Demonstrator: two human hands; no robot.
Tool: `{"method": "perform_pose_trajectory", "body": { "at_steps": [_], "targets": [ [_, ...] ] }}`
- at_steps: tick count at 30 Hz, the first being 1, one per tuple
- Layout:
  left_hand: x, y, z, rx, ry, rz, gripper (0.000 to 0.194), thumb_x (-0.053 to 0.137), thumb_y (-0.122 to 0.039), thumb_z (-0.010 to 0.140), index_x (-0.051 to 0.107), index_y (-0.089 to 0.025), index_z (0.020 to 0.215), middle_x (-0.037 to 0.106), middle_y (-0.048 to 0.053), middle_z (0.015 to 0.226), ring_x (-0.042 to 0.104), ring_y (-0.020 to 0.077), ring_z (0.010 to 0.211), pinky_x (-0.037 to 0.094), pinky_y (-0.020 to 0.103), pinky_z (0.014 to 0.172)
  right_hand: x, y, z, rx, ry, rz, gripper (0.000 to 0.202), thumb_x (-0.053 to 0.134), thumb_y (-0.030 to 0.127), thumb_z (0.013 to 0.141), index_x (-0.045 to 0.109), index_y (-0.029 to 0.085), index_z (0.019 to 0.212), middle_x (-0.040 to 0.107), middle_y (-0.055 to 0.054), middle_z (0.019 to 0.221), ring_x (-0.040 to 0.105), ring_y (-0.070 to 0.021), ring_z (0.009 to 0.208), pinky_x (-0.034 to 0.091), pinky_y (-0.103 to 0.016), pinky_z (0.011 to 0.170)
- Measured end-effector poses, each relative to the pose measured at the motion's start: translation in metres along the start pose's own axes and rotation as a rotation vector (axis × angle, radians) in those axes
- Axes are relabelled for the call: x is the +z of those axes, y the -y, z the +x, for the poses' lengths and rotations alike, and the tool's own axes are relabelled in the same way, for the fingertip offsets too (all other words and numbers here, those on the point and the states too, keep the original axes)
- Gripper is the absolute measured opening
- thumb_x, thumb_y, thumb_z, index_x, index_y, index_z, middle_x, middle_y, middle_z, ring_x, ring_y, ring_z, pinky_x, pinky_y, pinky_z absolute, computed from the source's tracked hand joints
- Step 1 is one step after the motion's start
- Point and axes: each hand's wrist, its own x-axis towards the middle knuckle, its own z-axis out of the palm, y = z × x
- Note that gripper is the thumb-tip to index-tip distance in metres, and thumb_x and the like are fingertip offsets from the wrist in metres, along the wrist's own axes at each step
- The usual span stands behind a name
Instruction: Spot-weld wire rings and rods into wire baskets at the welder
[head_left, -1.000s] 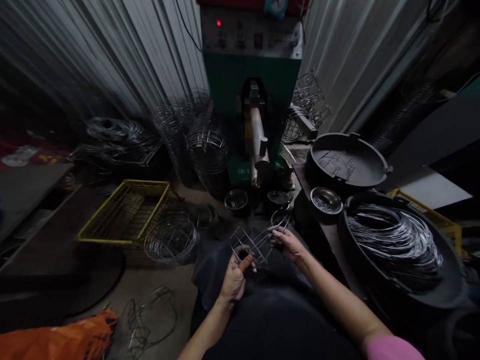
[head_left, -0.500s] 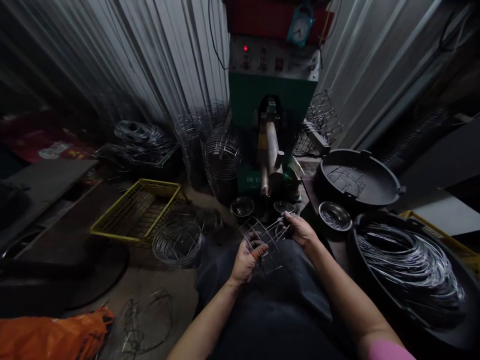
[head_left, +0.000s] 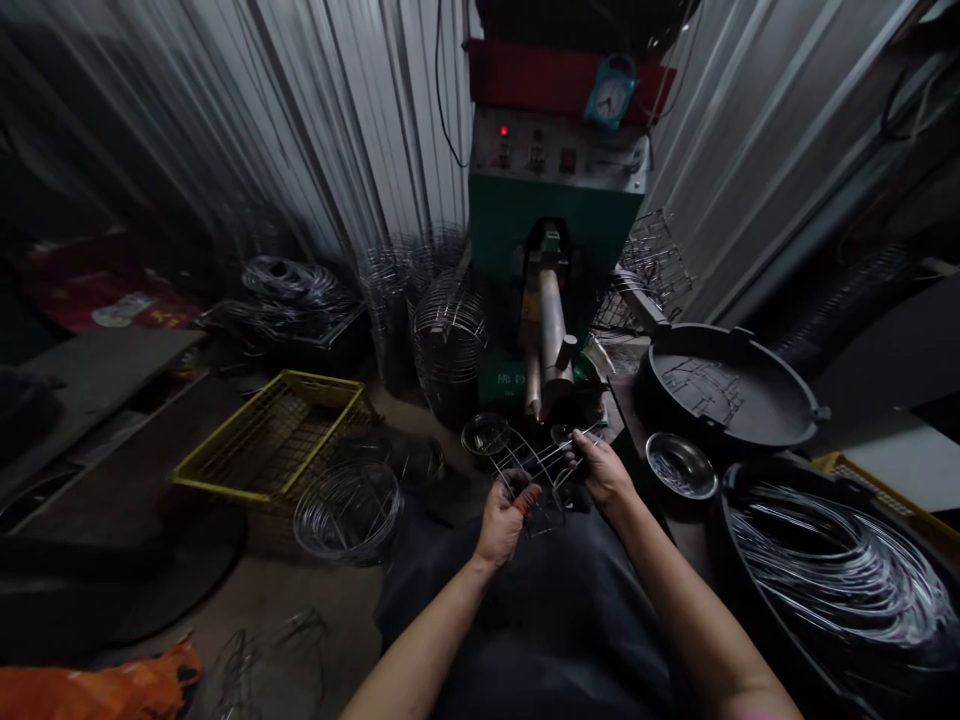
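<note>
Between my hands, above my lap, is a small wire rack (head_left: 534, 462) of thin crossed metal rods. My left hand (head_left: 506, 518) grips its near left side, with orange covering on the thumb. My right hand (head_left: 602, 470) pinches wire at the rack's right side; its fingertips partly hide the exact hold. Just beyond the rack stand the rods of a green machine (head_left: 553, 330), with a red light lit on its panel. Two small metal bowls sit under these rods; the left bowl (head_left: 486, 434) shows better than the right one, which is partly behind the wires.
On my right stand a round black pan (head_left: 780, 425) with wire pieces, a metal bowl (head_left: 681, 466) of small rods and a black tub (head_left: 739, 500) of wire rings. To the left are a yellow wire basket (head_left: 225, 492), a wire coil (head_left: 349, 512) and stacked wire frames (head_left: 450, 335).
Both hands have carried the wire rack a little forward, closer to the machine's rods. The camera view has tipped upward slightly, so the surroundings sit lower.
</note>
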Motion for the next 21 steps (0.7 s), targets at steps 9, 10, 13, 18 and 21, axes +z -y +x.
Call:
{"method": "perform_pose_trajectory", "body": {
  "at_steps": [9,10,13,18,21],
  "targets": [
    [0.012,-0.001,0.038,0.07,-0.016,0.028,0.026,0.069,-0.029,0.062,0.053,-0.017,0.079,0.052,-0.003,0.07,0.047,0.0086,0.062,0.038,0.02,0.059,-0.001,0.013,0.041,-0.032,0.03,0.0,0.032,0.077,0.032,0.053,0.055,0.014,0.066,0.057,0.002,0.053,0.05,-0.0064,0.046,0.042,-0.016,0.043],
    [0.013,0.0,0.041,0.068,-0.021,0.019,0.026,0.069,-0.03,0.062,0.054,-0.017,0.079,0.052,-0.003,0.07,0.047,0.0084,0.062,0.038,0.02,0.059,-0.001,0.014,0.044,-0.028,0.033,0.002,0.031,0.077,0.032,0.053,0.055,0.014,0.066,0.057,0.002,0.054,0.05,-0.0065,0.046,0.043,-0.017,0.044],
    [0.015,0.003,0.049,0.073,-0.024,0.006,0.026,0.069,-0.029,0.062,0.054,-0.017,0.079,0.053,-0.003,0.072,0.048,0.008,0.062,0.038,0.02,0.059,-0.002,0.017,0.052,-0.019,0.031,0.002,0.031,0.077,0.032,0.053,0.056,0.014,0.066,0.057,0.003,0.053,0.05,-0.0064,0.045,0.042,-0.017,0.043],
    [0.016,0.008,0.056,0.055,-0.02,0.018,0.029,0.069,-0.032,0.062,0.052,-0.017,0.081,0.053,-0.003,0.073,0.047,0.0077,0.059,0.037,0.019,0.053,-0.002,0.019,0.06,-0.023,0.033,0.017,0.031,0.077,0.031,0.053,0.054,0.015,0.065,0.056,0.003,0.052,0.049,-0.0062,0.043,0.039,-0.015,0.039],
    [0.016,0.007,0.058,0.05,-0.022,0.021,0.03,0.069,-0.032,0.062,0.052,-0.017,0.082,0.052,-0.003,0.071,0.047,0.0074,0.059,0.037,0.018,0.053,-0.001,0.02,0.063,-0.015,0.045,0.019,0.031,0.078,0.03,0.052,0.054,0.015,0.066,0.056,0.003,0.051,0.049,-0.0057,0.042,0.04,-0.015,0.038]
  ]
}}
